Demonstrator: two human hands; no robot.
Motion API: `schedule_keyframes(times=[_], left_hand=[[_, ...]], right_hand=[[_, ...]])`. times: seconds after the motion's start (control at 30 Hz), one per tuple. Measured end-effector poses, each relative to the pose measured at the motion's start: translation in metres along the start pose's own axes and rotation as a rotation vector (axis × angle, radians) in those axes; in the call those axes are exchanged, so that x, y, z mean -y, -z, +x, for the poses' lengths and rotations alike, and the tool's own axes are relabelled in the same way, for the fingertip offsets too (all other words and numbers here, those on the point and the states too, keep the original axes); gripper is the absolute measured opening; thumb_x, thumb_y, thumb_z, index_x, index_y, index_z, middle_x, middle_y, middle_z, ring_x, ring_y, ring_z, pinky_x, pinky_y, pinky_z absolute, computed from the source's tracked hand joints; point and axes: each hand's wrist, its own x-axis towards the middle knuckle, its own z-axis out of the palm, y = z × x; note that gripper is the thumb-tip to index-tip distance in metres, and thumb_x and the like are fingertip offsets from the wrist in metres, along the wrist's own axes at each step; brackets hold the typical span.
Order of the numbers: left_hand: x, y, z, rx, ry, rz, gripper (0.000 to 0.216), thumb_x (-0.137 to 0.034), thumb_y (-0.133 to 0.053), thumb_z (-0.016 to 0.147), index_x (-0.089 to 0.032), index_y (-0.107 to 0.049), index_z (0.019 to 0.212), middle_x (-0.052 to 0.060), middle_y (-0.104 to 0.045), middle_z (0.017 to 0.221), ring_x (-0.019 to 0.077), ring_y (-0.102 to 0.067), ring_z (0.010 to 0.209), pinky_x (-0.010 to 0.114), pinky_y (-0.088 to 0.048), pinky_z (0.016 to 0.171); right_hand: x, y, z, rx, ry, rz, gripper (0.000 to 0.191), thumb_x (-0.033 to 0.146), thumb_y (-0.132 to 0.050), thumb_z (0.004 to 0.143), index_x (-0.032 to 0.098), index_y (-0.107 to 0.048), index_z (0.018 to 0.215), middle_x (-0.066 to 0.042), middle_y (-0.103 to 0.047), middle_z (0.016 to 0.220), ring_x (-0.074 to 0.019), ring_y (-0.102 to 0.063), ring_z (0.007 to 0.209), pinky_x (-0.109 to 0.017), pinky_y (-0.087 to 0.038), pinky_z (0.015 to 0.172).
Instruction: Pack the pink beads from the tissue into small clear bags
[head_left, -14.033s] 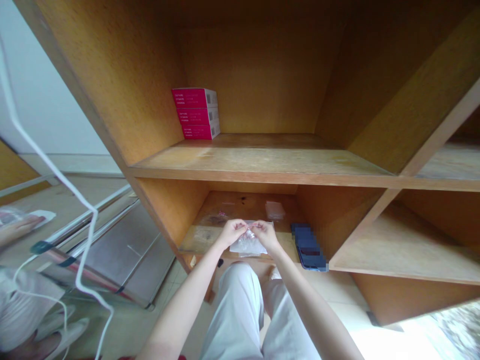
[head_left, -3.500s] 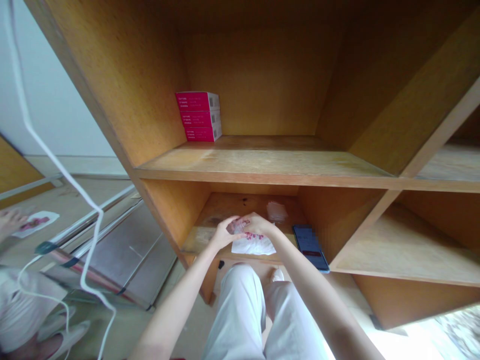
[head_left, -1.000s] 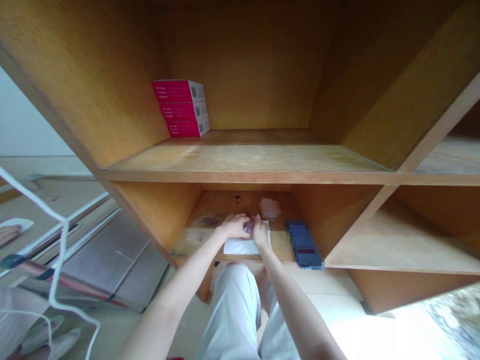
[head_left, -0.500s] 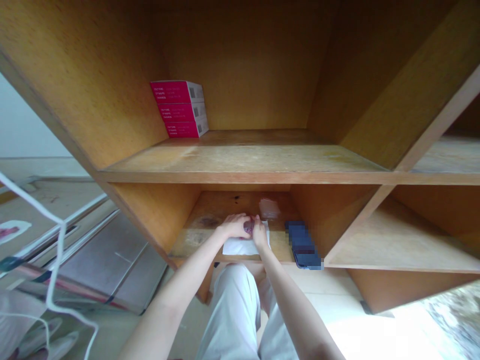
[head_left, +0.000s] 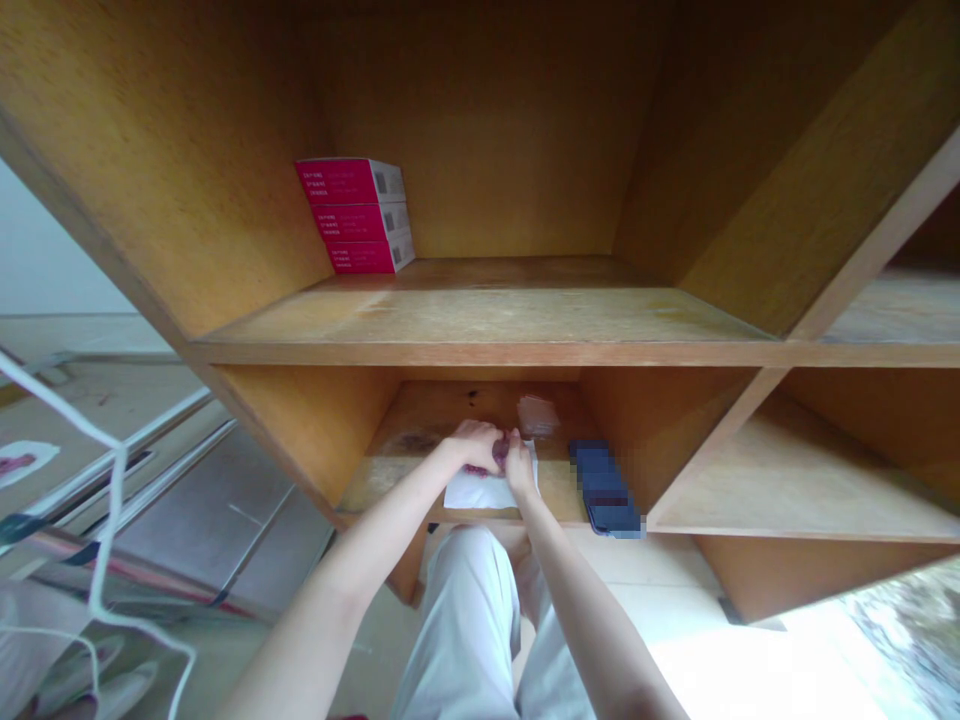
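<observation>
In the lower compartment, both hands are closed on a small dark purple thing (head_left: pixel 499 455) whose kind I cannot make out. My left hand (head_left: pixel 474 440) bends over it from the left, its fingertips hidden. My right hand (head_left: pixel 518 464) grips it from the right, thumb on top. A reddish-purple bit of the same colour shows beneath my left palm. Under both hands lies a white sheet (head_left: pixel 484 494), paper or cloth. Just behind my right hand rests a clear plastic packet (head_left: pixel 538 414).
A dark blue flat object (head_left: pixel 602 485), partly blurred out, lies on the right near the front edge. Overhead runs a wooden shelf (head_left: pixel 487 315) bearing stacked pink boxes (head_left: pixel 352 215). A white cable (head_left: pixel 116 520) hangs at the left. My knees are close below the compartment.
My left hand has turned slightly and lifted at the palm, baring more reddish-purple beneath it. My right hand keeps nearly the same place. The view has shifted very little.
</observation>
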Motion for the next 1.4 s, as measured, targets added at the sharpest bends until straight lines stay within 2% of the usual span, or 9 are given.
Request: schedule_keyframes(times=[0.3, 0.63, 0.87, 1.07, 1.2, 1.4], left_hand=[[-0.001, 0.002, 0.001, 0.044, 0.004, 0.032, 0.048, -0.056, -0.059, 0.048, -0.022, -0.058, 0.082, 0.004, -0.064, 0.084, 0.022, -0.06, 0.077, 0.027, -0.046, 0.062], [-0.002, 0.004, -0.001, 0.055, -0.004, 0.013, 0.052, -0.054, -0.062, 0.049, -0.025, -0.056, 0.092, 0.002, -0.063, 0.093, 0.0223, -0.059, 0.085, 0.028, -0.046, 0.068], [0.002, -0.001, -0.004, 0.05, -0.003, 0.015, 0.063, -0.058, -0.062, 0.047, -0.025, -0.053, 0.1, 0.003, -0.061, 0.099, 0.0233, -0.058, 0.09, 0.029, -0.045, 0.073], [0.002, -0.002, -0.006, 0.046, -0.012, 0.018, 0.056, -0.056, -0.061, 0.049, -0.025, -0.055, 0.095, 0.003, -0.062, 0.098, 0.0226, -0.058, 0.089, 0.028, -0.045, 0.072], [0.002, -0.002, -0.002, 0.06, -0.009, 0.043, 0.055, -0.056, -0.061, 0.048, -0.023, -0.056, 0.091, 0.004, -0.063, 0.094, 0.0225, -0.058, 0.087, 0.028, -0.045, 0.071], [0.0, 0.001, 0.0, 0.083, -0.032, 0.078, 0.043, -0.05, -0.061, 0.049, -0.021, -0.059, 0.081, 0.004, -0.065, 0.084, 0.0214, -0.061, 0.078, 0.027, -0.046, 0.064]], right_hand=[[0.0, 0.0, 0.0, -0.021, 0.009, 0.051, 0.056, 0.048, -0.014, 0.084, 0.017, -0.06, 0.082, -0.009, -0.064, 0.086, -0.018, -0.058, 0.082, -0.027, -0.042, 0.073], [0.0, 0.001, 0.0, -0.01, -0.011, 0.115, 0.056, 0.049, -0.015, 0.084, 0.018, -0.062, 0.085, -0.008, -0.065, 0.086, -0.0179, -0.059, 0.083, -0.028, -0.042, 0.074], [-0.007, 0.0, 0.004, -0.108, -0.06, 0.237, 0.053, 0.048, -0.02, 0.083, 0.017, -0.063, 0.085, -0.009, -0.066, 0.089, -0.0191, -0.06, 0.085, -0.03, -0.043, 0.077], [-0.018, -0.002, 0.009, -0.148, -0.141, 0.392, 0.051, 0.048, -0.024, 0.081, 0.014, -0.062, 0.089, -0.011, -0.066, 0.092, -0.0194, -0.061, 0.084, -0.03, -0.045, 0.074], [-0.022, -0.003, 0.011, -0.152, -0.148, 0.411, 0.05, 0.047, -0.025, 0.081, 0.015, -0.062, 0.088, -0.01, -0.066, 0.091, -0.0189, -0.061, 0.083, -0.03, -0.046, 0.074], [-0.016, -0.002, 0.008, -0.14, -0.138, 0.398, 0.052, 0.05, -0.025, 0.08, 0.014, -0.063, 0.085, -0.011, -0.066, 0.091, -0.0193, -0.062, 0.081, -0.029, -0.046, 0.071]])
